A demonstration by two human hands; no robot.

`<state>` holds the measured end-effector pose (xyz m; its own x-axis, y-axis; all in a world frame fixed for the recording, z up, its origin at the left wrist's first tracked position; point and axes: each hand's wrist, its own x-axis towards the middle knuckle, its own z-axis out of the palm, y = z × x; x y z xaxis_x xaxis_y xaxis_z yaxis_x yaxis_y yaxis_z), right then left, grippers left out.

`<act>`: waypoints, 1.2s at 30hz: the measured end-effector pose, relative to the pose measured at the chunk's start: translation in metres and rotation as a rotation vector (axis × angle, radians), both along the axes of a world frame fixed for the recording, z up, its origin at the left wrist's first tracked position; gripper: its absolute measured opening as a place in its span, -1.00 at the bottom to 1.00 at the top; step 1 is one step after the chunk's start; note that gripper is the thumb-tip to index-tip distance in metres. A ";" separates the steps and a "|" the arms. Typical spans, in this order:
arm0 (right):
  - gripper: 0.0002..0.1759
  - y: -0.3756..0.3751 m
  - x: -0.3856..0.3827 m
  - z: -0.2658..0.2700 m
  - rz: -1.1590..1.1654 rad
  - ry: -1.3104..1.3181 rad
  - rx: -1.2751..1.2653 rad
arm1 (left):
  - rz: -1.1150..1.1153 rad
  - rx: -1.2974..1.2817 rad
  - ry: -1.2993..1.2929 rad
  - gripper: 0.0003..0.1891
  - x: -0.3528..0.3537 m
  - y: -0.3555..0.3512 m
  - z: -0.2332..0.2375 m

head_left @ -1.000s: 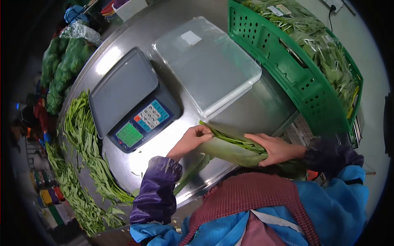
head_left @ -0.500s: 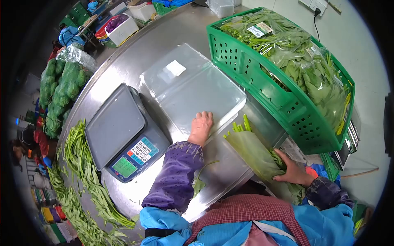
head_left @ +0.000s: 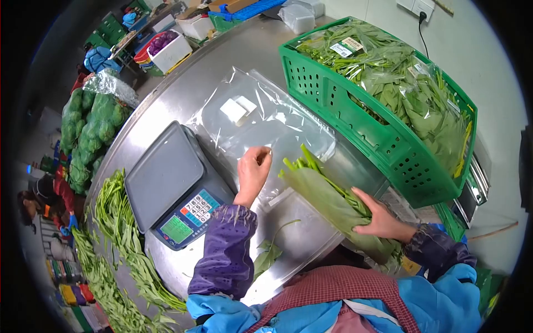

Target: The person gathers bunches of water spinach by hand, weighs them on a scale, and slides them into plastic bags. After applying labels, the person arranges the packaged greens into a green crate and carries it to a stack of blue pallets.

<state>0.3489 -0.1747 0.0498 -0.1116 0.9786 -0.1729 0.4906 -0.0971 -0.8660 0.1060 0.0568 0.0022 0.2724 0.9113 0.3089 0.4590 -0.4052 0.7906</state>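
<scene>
The bundle of leafy greens [head_left: 338, 200] lay slantwise over the near right edge of the steel table [head_left: 183, 66], its long axis running from far left to near right. Its cut stem ends pointed far left, toward the plastic bags, and its leafy end pointed near right, by the person's body; a pale green layer covered its middle.

The right hand [head_left: 383, 221] was clamped on the bundle, thumb and fingers on opposite sides. The left hand [head_left: 255, 171] was left of the stem ends, its thumb and forefinger together over the clear plastic bags [head_left: 277, 119]; whether they pinched any plastic could not be told.

A loose leafy sprig [head_left: 267, 258] lay on the table near the left sleeve [head_left: 225, 250]. Left of the bags stood a digital scale [head_left: 166, 177] with a lit green display. Farther left, loose leafy greens [head_left: 130, 244] curved along the table. At the far right stood a green perforated crate [head_left: 355, 119], filled with bagged leafy greens [head_left: 411, 100].
</scene>
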 end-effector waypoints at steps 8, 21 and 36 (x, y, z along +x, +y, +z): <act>0.02 0.048 -0.015 -0.007 0.073 -0.127 -0.037 | -0.478 0.610 0.150 -0.87 0.026 -0.074 0.039; 0.11 0.082 -0.054 -0.028 -0.012 0.143 -0.125 | -0.263 0.537 0.195 -0.62 0.005 -0.135 0.032; -0.28 0.024 -0.083 -0.044 -0.060 0.593 -0.224 | 0.308 -0.328 -0.072 -0.36 -0.091 -0.175 -0.057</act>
<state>0.2659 -0.1504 0.0054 -0.1969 0.9334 -0.3001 -0.0776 -0.3199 -0.9443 0.0150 -0.1187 -0.0551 -0.0383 0.9993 -0.0012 0.4578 0.0186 0.8888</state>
